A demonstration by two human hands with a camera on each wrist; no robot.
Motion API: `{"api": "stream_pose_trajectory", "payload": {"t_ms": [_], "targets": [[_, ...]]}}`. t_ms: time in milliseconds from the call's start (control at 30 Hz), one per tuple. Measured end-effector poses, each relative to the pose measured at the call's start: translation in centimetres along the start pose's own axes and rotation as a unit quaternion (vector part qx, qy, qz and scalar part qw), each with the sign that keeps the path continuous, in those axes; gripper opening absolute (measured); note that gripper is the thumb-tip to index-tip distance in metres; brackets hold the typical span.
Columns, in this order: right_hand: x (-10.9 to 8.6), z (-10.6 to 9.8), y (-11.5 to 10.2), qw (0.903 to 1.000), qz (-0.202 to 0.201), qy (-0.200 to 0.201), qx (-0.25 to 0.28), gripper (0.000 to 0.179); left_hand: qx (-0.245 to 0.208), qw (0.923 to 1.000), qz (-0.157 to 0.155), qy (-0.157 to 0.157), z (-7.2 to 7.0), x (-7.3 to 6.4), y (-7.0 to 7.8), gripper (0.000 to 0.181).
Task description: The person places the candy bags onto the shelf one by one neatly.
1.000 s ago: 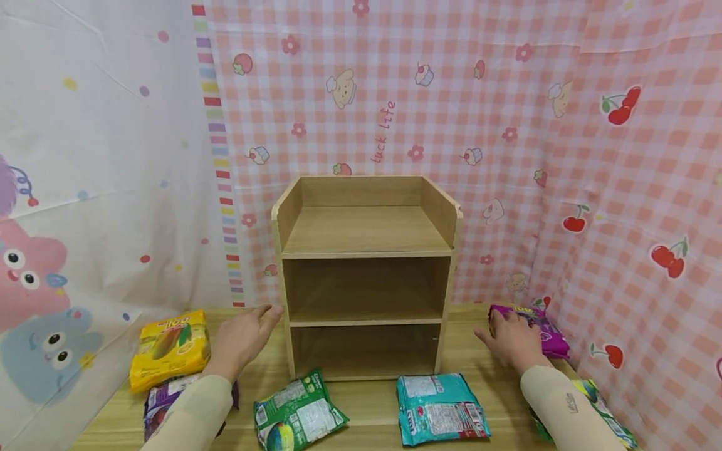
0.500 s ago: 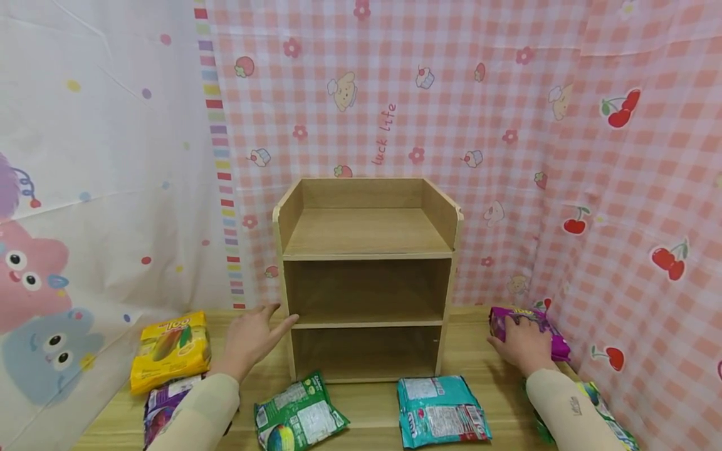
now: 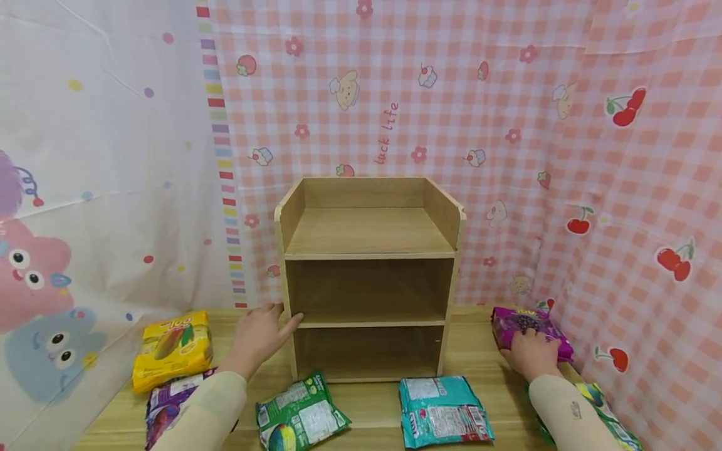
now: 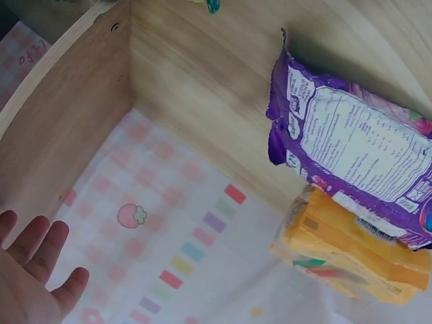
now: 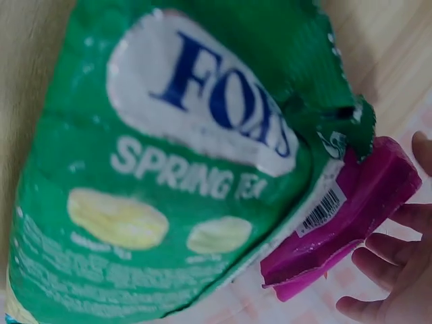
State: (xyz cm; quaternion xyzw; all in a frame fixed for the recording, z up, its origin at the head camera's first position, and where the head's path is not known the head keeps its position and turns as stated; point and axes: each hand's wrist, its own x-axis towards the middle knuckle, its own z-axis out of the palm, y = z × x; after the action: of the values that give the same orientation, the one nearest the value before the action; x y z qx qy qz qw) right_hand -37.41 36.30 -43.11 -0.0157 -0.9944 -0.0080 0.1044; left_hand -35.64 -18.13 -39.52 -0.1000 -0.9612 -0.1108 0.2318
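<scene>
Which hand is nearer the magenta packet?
Right: the right hand is at the near side of the magenta packet, while the left hand is away by the left side of the wooden shelf.

We see the left hand (image 3: 258,338) shifted rightward at lower left, its thumb further across the shelf (image 3: 369,230); at lower right, the right hand (image 3: 533,356) sits lower, baring more magenta packet (image 3: 511,321).

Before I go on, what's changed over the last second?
The left hand moved right, to the left side of the wooden shelf. The right hand drew slightly right and back over the magenta pack. Nothing was visibly gripped or released. The shelf, magenta pack, yellow pack and teal pack stayed put.
</scene>
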Motion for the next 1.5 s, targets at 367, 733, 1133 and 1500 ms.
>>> {"api": "stream_pose_trajectory", "payload": {"t_ms": [367,733,1133,1500], "targets": [[0.2,1.4,0.1,0.9998,-0.009,0.010,-0.015,0.045,0.033,0.9987,0.027,0.026,0.1,0.3,0.8,0.056],[-0.1,1.5,-0.4,0.9996,-0.013,0.021,-0.015,0.044,0.010,0.9993,0.018,0.029,0.2,0.1,0.8,0.053],[-0.2,1.6,-0.7,0.9998,-0.012,0.012,-0.010,0.047,0.004,0.9994,0.011,0.031,0.4,0.1,0.9,0.051],[-0.3,1.4,-1.3,0.9998,-0.013,0.016,-0.008,0.045,0.001,0.9996,0.009,0.027,0.4,0.1,0.9,0.052]]}}
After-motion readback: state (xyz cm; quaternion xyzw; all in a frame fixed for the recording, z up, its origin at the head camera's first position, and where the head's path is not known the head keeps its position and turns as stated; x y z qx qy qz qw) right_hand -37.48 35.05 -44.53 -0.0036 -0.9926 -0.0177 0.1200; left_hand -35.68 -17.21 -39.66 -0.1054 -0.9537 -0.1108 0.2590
